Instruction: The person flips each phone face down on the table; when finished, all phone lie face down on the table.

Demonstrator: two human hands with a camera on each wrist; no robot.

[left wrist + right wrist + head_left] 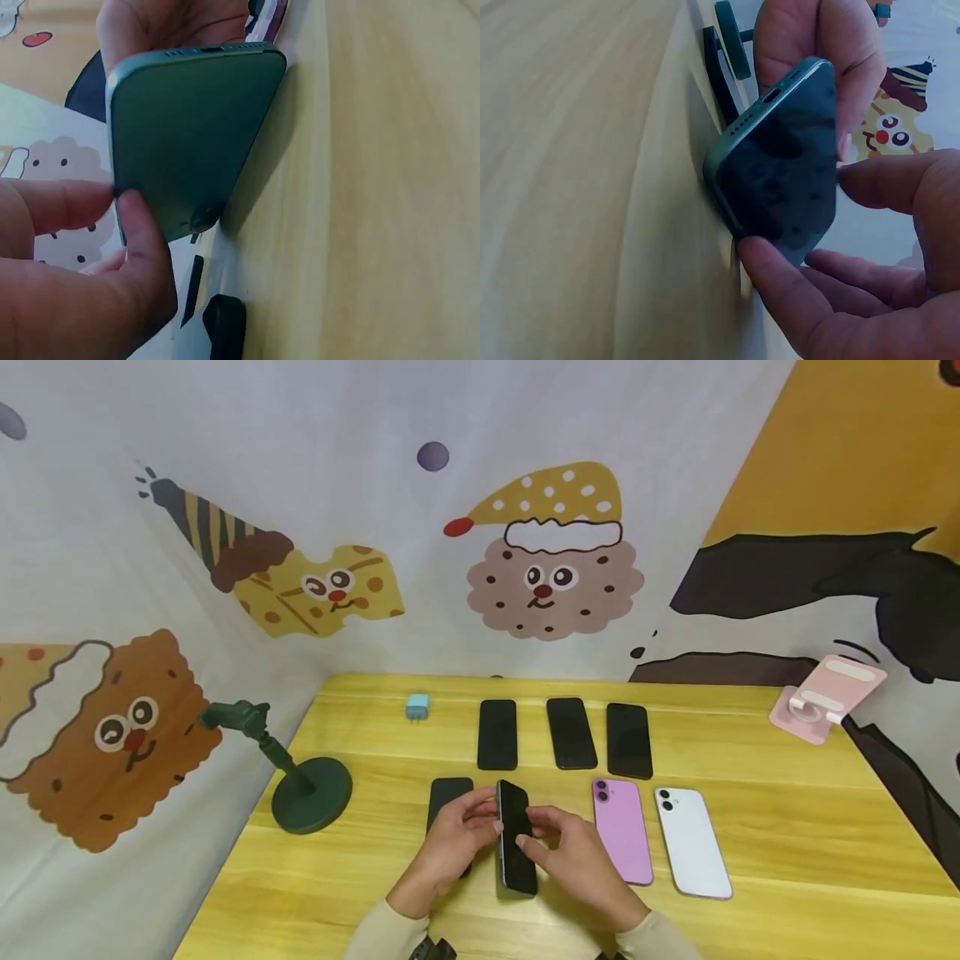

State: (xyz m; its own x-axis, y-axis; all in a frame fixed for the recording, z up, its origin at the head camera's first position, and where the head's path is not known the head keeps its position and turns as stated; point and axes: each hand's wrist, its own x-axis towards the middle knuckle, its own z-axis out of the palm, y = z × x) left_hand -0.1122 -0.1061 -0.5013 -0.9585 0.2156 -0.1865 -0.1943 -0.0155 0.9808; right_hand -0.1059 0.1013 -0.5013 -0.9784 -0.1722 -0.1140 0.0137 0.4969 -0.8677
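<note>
Nearest the person, the left hand [453, 835] and the right hand [576, 853] share one dark phone [517, 853] over the front of the wooden table [300, 893], tipped so that one long edge is raised and the other is low by the wood; whether that edge touches is hard to tell. The left fingers pinch the raised edge, one pressed to the greenish back; the right fingers curl about the phone, one at the low edge. Gripping from both sides probably steadies the tilt and leaves most of the black screen uncovered. A second dark phone [447, 792] lies just beside, partly hidden by the left hand. Past the right hand, a pink phone [624, 835] and a white phone [696, 853] lie flat, lenses up, slanted alike. At the left, a green stand [312, 802] has a wide round base, presumably to balance its arm. Farther back lie the left black phone [497, 735], the middle black phone [572, 732], set askew, and the right black phone [630, 741], perhaps spaced for lifting singly. A blue plug [417, 707] lies left of them, prongs toward the person; a pink stand [832, 689] is at the far right, before the printed cloth [375, 468].
</note>
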